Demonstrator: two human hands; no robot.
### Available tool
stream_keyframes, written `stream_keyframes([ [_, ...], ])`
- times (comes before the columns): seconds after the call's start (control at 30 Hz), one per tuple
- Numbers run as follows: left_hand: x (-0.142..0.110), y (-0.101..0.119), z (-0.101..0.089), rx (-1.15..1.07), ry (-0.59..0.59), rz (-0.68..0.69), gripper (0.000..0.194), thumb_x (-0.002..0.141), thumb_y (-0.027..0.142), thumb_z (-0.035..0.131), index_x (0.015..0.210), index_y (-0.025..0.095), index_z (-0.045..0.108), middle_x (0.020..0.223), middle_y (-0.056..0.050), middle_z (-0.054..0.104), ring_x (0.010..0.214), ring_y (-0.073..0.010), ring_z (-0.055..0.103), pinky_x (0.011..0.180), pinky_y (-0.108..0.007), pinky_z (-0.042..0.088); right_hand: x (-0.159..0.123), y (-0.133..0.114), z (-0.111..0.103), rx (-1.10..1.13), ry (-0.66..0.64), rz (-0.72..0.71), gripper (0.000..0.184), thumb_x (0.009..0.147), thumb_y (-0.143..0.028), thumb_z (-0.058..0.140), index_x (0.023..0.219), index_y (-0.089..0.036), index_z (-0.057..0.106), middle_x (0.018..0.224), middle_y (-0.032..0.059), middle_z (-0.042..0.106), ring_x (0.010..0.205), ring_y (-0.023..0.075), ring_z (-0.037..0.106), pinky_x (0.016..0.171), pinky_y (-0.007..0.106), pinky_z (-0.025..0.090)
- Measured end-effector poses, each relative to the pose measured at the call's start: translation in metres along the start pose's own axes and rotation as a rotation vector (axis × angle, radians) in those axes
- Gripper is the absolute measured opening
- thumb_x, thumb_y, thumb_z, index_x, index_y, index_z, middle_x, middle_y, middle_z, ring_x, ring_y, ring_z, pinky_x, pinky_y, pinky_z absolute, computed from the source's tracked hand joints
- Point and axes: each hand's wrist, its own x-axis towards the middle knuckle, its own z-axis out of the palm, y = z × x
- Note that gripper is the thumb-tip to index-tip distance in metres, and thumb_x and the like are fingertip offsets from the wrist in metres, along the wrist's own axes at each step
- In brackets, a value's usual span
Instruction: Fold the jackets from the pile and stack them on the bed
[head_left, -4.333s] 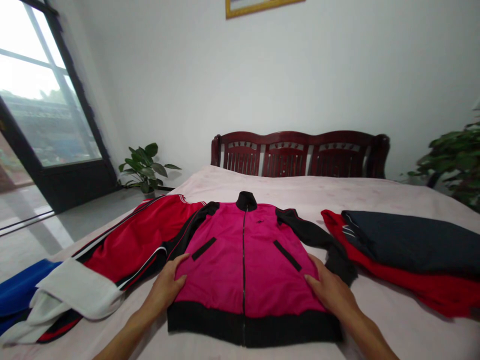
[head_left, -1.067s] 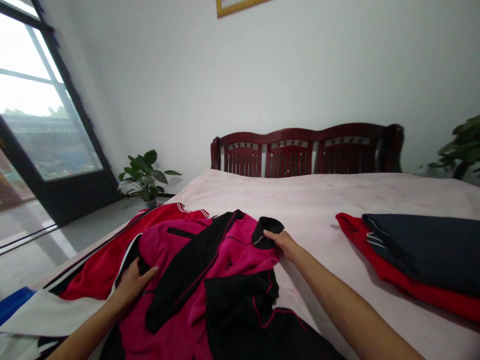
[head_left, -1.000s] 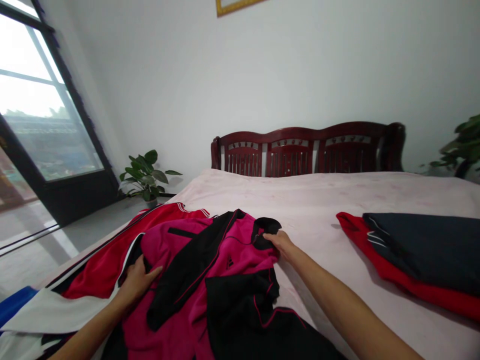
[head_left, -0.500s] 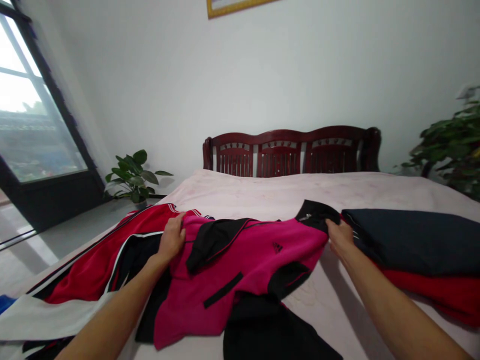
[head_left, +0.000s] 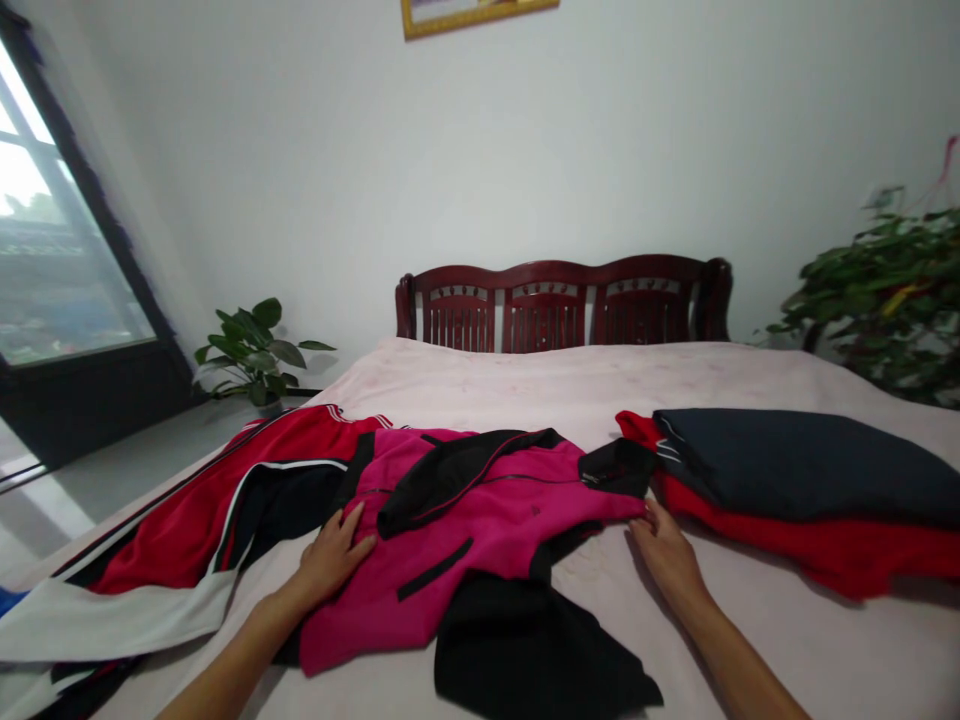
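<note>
- I have the pink jacket [head_left: 484, 510] in the middle of my head view, spread on the bed [head_left: 480, 375], its dark collar [head_left: 619, 465] toward the right and its hem toward the left.
- My left hand [head_left: 330, 555] rests at the hem end of the jacket, thumb spread from the fingers on the pink cloth; I cannot tell whether it grips any of it.
- My right hand [head_left: 667, 548] pinches the jacket's edge between thumb and fingers, just on the near side of the collar.
- One black sleeve [head_left: 457, 480] lies folded across the jacket's front; the other black sleeve [head_left: 536, 645] stretches from the jacket's near edge toward me.
- Left of the jacket I see a red garment [head_left: 172, 540] with white-edged dark trim, rumpled, with pale grey cloth [head_left: 127, 620] at its near end. It reaches the jacket's hem, but I cannot make out which overlaps which.
- Right of the jacket, just beside the collar, a folded dark navy garment [head_left: 795, 465] lies on top of red cloth [head_left: 795, 545].
- Beyond the jacket, at the far side of the bed, stands a dark red wooden headboard [head_left: 544, 300].
- Well apart from the jacket are two leafy plants: one [head_left: 255, 350] beyond it to the left, the other [head_left: 885, 300] beyond it to the right.
</note>
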Motion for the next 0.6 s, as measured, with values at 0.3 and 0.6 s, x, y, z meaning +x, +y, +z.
stream_keyframes([
  [0.3,-0.078,0.03,0.013,0.223,0.115,0.082,0.056,0.091,0.04,0.044,0.146,0.028,0.045,0.156,-0.013,0.036,0.143,-0.0302,0.034,0.108,-0.052,0.035,-0.006,-0.026,-0.035,-0.803,0.219,-0.664,0.046,0.083,-0.013,0.046,0.127,-0.011,0.061,0.128,0.0161,0.064,0.13,0.0328,0.047,0.11,0.048,0.033],
  [0.6,-0.077,0.037,0.006,0.287,0.155,0.065,0.049,0.093,0.033,0.047,0.142,0.032,0.05,0.154,-0.01,0.042,0.139,-0.03,0.04,0.104,-0.05,0.04,0.045,0.013,-0.071,-1.092,0.186,-0.847,0.042,0.088,-0.012,0.043,0.123,-0.014,0.066,0.143,0.015,0.054,0.135,0.0345,0.042,0.113,0.052,0.029],
])
